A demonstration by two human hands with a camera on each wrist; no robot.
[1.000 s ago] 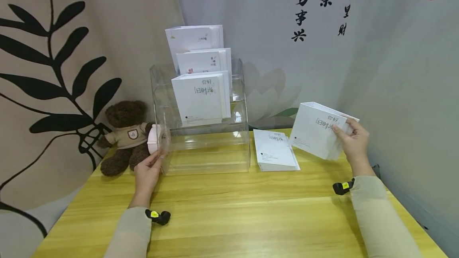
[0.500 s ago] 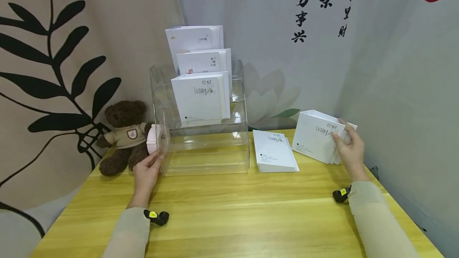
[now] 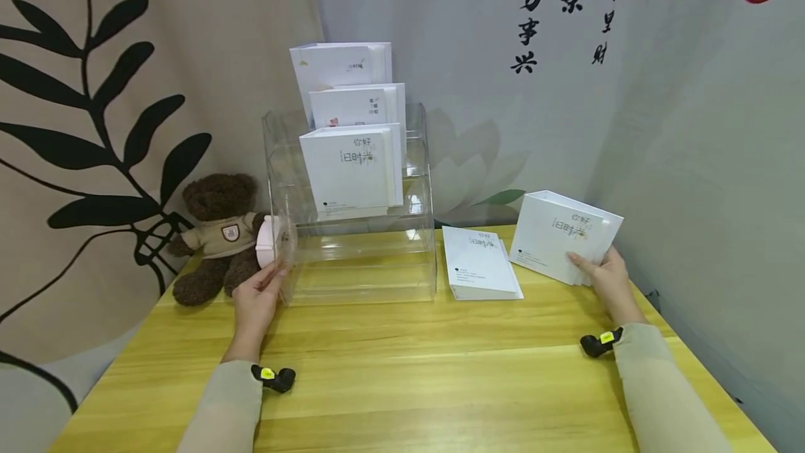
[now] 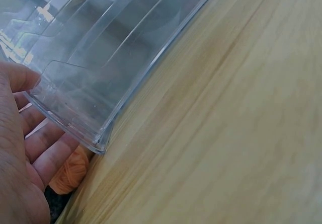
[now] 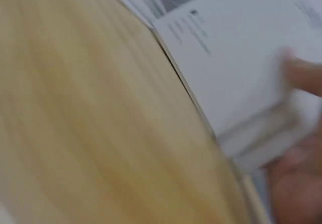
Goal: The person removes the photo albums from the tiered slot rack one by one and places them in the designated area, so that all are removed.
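1. Okay, right hand (image 3: 606, 278) pinched the thick white 你好 book (image 3: 562, 236) near its lower right corner: thumb on the cover, other fingers mostly hidden behind.
2. Book stood near upright, title right way up, just right of the flat-lying 你好 book (image 3: 483, 264) at the back of the wooden table (image 3: 402, 383). Couldn't tell whether its bottom edge bore on the wood; right wrist view was blurred.
3. Left hand (image 3: 256, 310) gripped the clear acrylic rack (image 3: 352, 292) low at its left front corner, thumb at the panel edge. Good brace, I judged; light pressure seemed plenty.
4. Corner pinch looked marginal for a block that thick. My call: fingers spread wider behind, thumb nearer mid-cover, to resist twist.
5. Right edge showed layers, so cover and insides probably needed squeezing together to stop fanning.
6. Lower left corner sat close to the flat one; any lift seemed safest straight up first, to avoid snagging.
7. Three white books (image 3: 352, 170) stood in the rack's upper tiers, covers front: a handy orientation reference.
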